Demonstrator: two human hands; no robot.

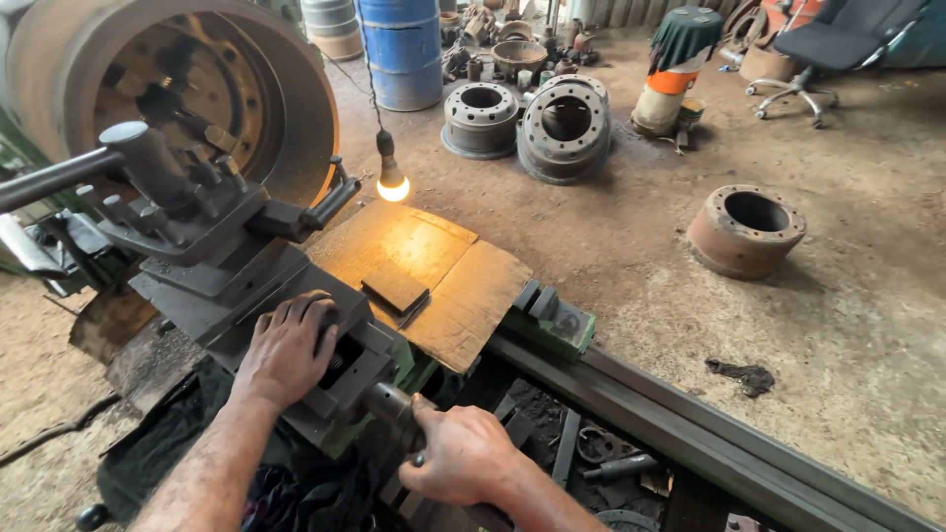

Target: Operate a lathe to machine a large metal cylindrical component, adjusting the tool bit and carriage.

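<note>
Fingers of the left hand lie spread and flat, palm down, on top of the lathe's compound slide, pressing on it and gripping nothing. Those of the right hand are clenched round a small crank handle that sticks out of the slide's near end; the knuckles hide the grip itself, and only the rounded metal hub shows just above them.

Directly ahead of the left fingers stands the tool post, a dark block with several bolts, and a long bar runs out from it to the left edge of the view. Beyond that, well ahead of both hands, a large brake drum sits on the lathe's spindle, its open face turned this way.

Just to the right of the left fingers a sheet of cardboard covers part of the lathe, with a small dark flat block lying on it. A lit bulb hangs on a cord above the cardboard's far edge. From beside the right hand the lathe bed runs away to the lower right.

Well apart from the hands, on the dirt floor, lie a rusty drum, a pair of grey hubs, a blue barrel and an office chair.
</note>
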